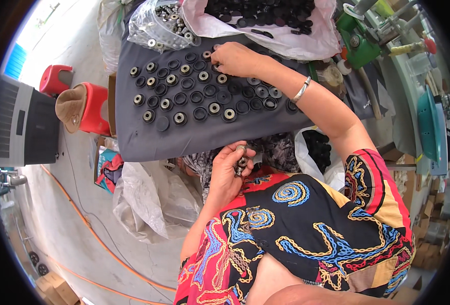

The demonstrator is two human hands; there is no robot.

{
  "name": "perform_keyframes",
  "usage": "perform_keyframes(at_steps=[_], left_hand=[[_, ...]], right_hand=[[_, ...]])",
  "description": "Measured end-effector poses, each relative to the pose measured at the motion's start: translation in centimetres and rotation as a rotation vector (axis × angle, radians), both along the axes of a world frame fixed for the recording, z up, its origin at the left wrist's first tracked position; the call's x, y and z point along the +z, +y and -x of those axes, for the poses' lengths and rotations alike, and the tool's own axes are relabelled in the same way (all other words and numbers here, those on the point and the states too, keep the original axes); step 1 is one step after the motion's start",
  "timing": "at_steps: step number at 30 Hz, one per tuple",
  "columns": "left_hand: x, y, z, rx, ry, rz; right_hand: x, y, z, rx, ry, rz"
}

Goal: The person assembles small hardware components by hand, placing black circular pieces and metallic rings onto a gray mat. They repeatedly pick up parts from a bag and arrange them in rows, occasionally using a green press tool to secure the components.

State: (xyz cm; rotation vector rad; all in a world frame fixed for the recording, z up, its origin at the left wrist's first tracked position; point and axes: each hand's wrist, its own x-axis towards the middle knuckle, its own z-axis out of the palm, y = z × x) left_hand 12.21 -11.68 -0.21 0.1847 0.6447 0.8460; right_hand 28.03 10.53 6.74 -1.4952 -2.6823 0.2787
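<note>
My left hand [228,169] is held at the near edge of the table, its fingers curled around several small metal bearings [242,161]. Farther out, my right hand [235,59] reaches over the table with its fingers bent down and together. A bit of metal, seemingly another bearing [216,66], shows under its fingertips, partly hidden. Rows of round black caps [199,113] lie around it on the dark grey cloth [133,137]. Some of the caps carry a bearing in the middle, such as the bearing [229,114] near the front; other caps hold none.
A clear plastic bag of bearings [156,25] and a white sack of black caps [265,38] stand at the table's back. Green machinery [357,40] is at the far right. Red stools [94,109] and an orange hose [82,216] are on the left floor.
</note>
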Motion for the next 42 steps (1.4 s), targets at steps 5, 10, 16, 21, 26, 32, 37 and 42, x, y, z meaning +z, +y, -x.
perform_keyframes(at_steps=[5,10,16,21,26,32,37,42], left_hand=[[-0.2,-0.6,0.0,-0.011,-0.004,-0.004],[0.9,0.5,-0.8,-0.088,0.071,0.007],[-0.9,0.5,-1.0,-0.069,0.111,-0.06],[-1.4,1.6,-2.9,-0.151,0.053,-0.039],[-1.7,0.7,-4.2,-0.139,0.061,-0.046],[-0.2,-0.1,-6.7,-0.246,0.136,-0.133],[-0.2,-0.6,-6.9,-0.258,0.148,-0.156],[-0.5,-0.8,-6.7,-0.252,0.204,-0.154]], right_hand=[[-0.3,-0.3,0.4,0.057,0.02,-0.059],[0.1,0.3,-1.4,0.068,-0.011,-0.097],[-1.4,0.0,-0.1,0.113,-0.1,-0.434],[1.2,-8.9,-3.9,0.031,0.15,-0.563],[-2.0,-18.9,-5.3,0.045,0.425,-0.086],[-2.2,-23.2,-7.4,-0.064,0.551,0.016],[-2.8,-23.6,-8.0,-0.049,0.512,0.048],[-2.7,-23.8,-7.9,-0.024,0.526,0.061]])
